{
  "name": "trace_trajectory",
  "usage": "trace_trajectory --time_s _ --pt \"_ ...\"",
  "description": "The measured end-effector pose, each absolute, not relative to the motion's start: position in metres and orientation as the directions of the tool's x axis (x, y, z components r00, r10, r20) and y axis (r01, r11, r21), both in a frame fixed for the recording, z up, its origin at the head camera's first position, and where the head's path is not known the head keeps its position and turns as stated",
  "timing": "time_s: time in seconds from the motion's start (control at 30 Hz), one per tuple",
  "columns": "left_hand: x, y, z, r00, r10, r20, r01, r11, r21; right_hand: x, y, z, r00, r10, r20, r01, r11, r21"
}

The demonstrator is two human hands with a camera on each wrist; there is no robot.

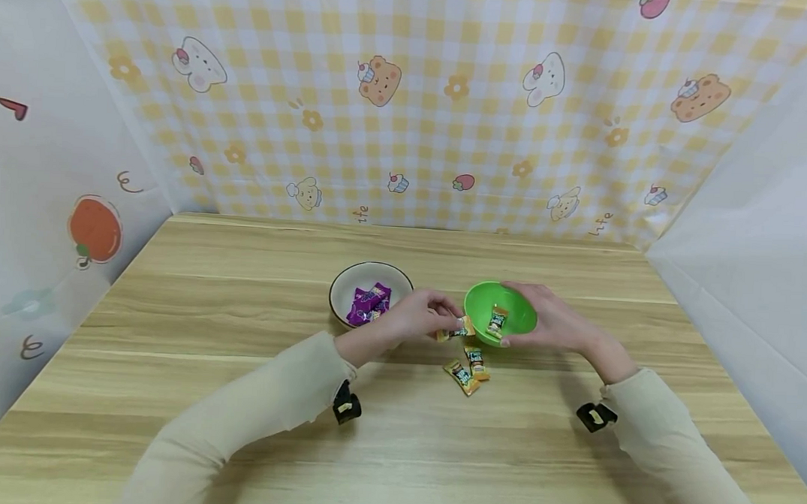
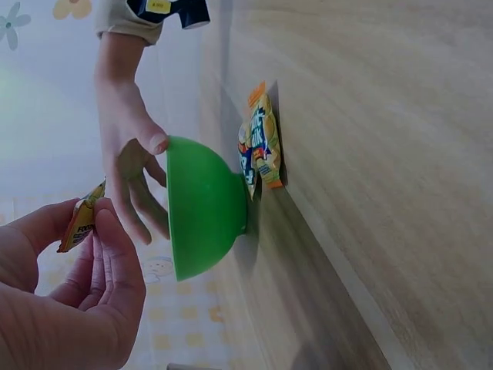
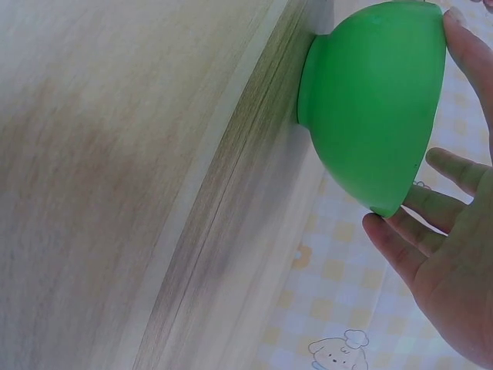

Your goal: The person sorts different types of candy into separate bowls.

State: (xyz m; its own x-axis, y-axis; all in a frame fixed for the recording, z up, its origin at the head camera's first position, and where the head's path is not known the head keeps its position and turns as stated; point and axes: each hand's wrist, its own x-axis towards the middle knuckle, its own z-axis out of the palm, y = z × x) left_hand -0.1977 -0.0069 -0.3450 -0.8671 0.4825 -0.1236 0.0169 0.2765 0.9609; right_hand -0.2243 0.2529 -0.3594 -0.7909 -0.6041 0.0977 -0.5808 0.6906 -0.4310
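Between thumb and fingertips, my left hand (image 1: pixel 419 313) pinches a small yellow candy packet (image 2: pixel 82 218), held up near the left rim of the green bowl (image 1: pixel 474 309). My right hand (image 1: pixel 554 319) grips that bowl from the right, with the thumb at the near rim and the fingers spread along the far side (image 3: pixel 431 223). One yellow candy packet (image 1: pixel 497 321) lies inside the green bowl. In front of it, two more yellow packets lie on the table, one (image 1: pixel 477 362) nearer the bowl and the other (image 1: pixel 462 377) to its left.
To the left, behind my left hand, stands a white bowl (image 1: pixel 345 285) with a dark rim, holding several purple candy packets (image 1: pixel 369 303). The wooden table (image 1: pixel 240 275) ends at a yellow checked cloth (image 1: pixel 415 147) at the back, with white cloths on both sides.
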Motion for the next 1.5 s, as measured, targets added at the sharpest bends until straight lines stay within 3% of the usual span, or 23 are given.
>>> trace_trajectory --time_s 0.73,1.03,1.27,1.5 --pt "-0.228 0.028 -0.356 -0.911 0.380 -0.162 -0.055 0.276 0.959 -0.224 0.253 -0.359 -0.778 -0.620 0.102 -0.594 0.673 -0.441" --pt "-0.225 0.033 -0.354 -0.894 0.406 -0.192 -0.151 0.130 0.980 -0.225 0.253 -0.360 -0.776 -0.623 0.102 -0.598 0.674 -0.434" --pt "-0.211 0.024 -0.344 -0.881 0.432 -0.192 -0.120 0.189 0.975 -0.225 0.253 -0.360 -0.774 -0.624 0.110 -0.601 0.667 -0.442" --pt "-0.199 0.013 -0.362 -0.840 0.506 -0.197 -0.052 0.286 0.957 -0.225 0.253 -0.360 -0.779 -0.618 0.109 -0.594 0.668 -0.449"
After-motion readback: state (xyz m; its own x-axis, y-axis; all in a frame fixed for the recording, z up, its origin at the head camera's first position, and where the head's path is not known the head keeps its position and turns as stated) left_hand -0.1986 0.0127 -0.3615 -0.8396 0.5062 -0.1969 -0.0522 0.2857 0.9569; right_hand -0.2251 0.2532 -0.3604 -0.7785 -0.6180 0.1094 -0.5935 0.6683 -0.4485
